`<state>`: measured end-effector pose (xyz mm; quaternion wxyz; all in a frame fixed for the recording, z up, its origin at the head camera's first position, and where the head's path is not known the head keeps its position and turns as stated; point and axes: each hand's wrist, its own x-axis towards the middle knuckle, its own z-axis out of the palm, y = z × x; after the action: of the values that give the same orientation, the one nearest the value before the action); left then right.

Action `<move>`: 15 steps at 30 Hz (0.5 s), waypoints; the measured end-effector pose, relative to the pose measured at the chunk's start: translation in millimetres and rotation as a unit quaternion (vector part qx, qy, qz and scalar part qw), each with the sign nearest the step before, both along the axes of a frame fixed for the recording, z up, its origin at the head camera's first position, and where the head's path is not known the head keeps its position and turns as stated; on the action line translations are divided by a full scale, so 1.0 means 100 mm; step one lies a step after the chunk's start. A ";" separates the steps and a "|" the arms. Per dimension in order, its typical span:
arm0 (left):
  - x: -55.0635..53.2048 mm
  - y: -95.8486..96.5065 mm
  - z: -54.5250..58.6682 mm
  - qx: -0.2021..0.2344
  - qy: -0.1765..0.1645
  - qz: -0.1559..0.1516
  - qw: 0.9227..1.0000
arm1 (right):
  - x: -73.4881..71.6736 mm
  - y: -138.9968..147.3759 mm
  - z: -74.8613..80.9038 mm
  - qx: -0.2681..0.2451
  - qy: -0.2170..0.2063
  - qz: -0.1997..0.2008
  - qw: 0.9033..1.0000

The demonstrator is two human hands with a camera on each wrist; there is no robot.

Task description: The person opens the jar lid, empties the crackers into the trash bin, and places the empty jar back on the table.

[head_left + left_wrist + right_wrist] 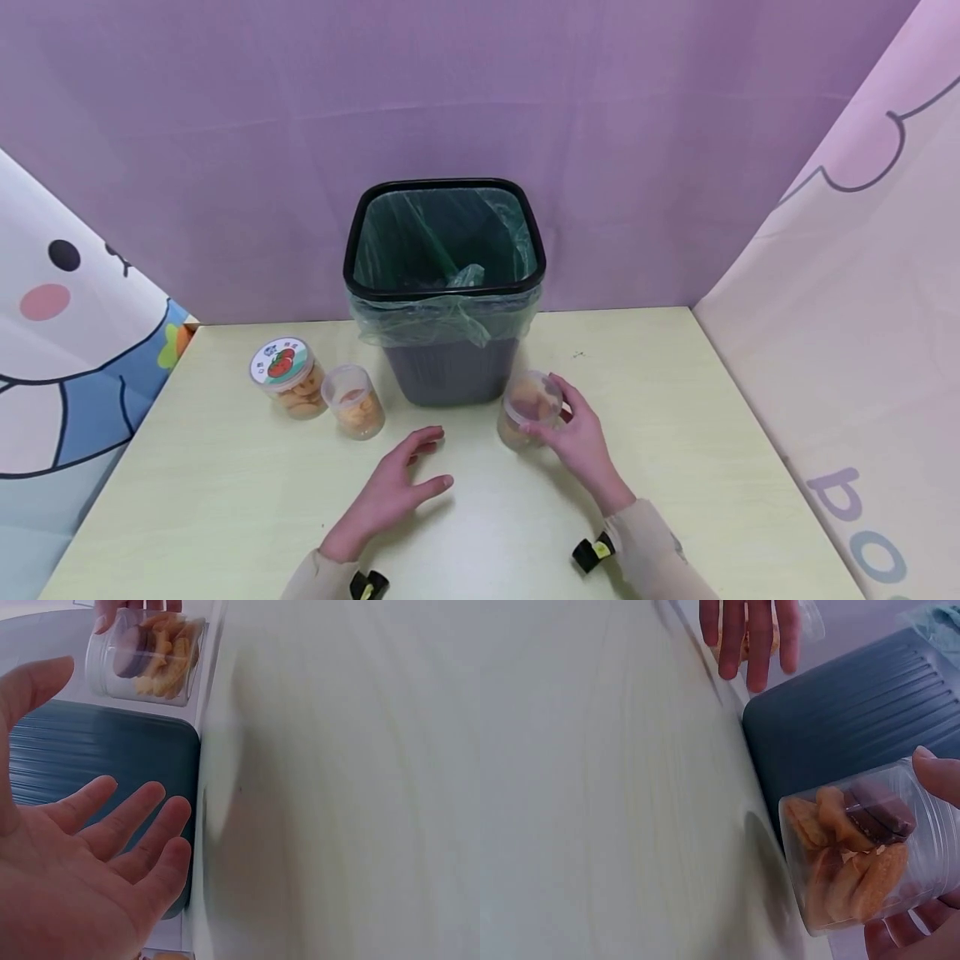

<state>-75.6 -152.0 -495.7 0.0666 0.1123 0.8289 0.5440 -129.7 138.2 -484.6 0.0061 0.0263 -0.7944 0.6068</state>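
Note:
My right hand (pixel 581 437) grips a clear plastic jar (pixel 525 421) near its top, thumb on one side and fingers on the other. Yellowish snack pieces and a dark brown round piece (pixel 877 814) lie inside that jar, as the right wrist view shows. No lid is visible on it. With fingers spread and nothing in them, my left hand (pixel 393 487) hovers over the table in front of the bin. Nearest to it stands a second clear jar (pixel 356 408), lidless and partly filled with similar snacks.
A grey bin (pixel 450 371) with a black rim and a green plastic liner stands at the table's back edge. Left of the second jar is a lidded snack jar (pixel 288 379) with a tomato picture on top. Purple cloth (pixel 450 92) hangs behind the table (pixel 247 517).

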 end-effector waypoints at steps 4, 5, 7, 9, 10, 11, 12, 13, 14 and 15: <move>-0.01 0.01 0.00 0.003 0.005 -0.004 1.000 | 0.07 -0.03 0.05 -0.002 -0.005 0.015 1.000; -0.01 0.01 0.00 0.004 0.006 -0.004 1.000 | 0.09 -0.04 0.07 -0.006 -0.005 0.019 1.000; -0.01 0.02 0.00 0.008 0.008 -0.007 1.000 | 0.12 -0.06 0.09 -0.015 -0.006 0.027 1.000; -0.02 0.02 0.00 0.013 0.009 -0.011 1.000 | 0.14 -0.08 0.12 -0.022 -0.005 0.035 0.999; -0.02 0.03 0.00 0.017 0.011 -0.015 1.000 | 0.15 -0.09 0.13 -0.026 -0.004 0.040 0.999; -0.02 0.03 0.00 0.021 0.012 -0.018 1.000 | 0.17 -0.09 0.14 -0.030 -0.003 0.044 0.999; -0.02 0.04 0.00 0.025 0.012 -0.021 0.999 | 0.18 -0.10 0.15 -0.032 -0.001 0.049 0.998; -0.02 0.04 0.00 0.027 0.012 -0.024 0.999 | 0.19 -0.11 0.16 -0.034 0.000 0.054 0.998; -0.02 0.05 0.00 0.029 0.012 -0.026 0.999 | 0.20 -0.12 0.17 -0.036 0.000 0.059 0.998; -0.02 0.05 0.01 0.031 0.011 -0.027 0.999 | 0.21 -0.13 0.18 -0.037 0.001 0.062 0.997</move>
<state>-77.5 -146.9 -494.8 0.0686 0.1431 0.8091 0.5658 -108.4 125.6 -466.1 -0.0296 0.0763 -0.7680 0.6352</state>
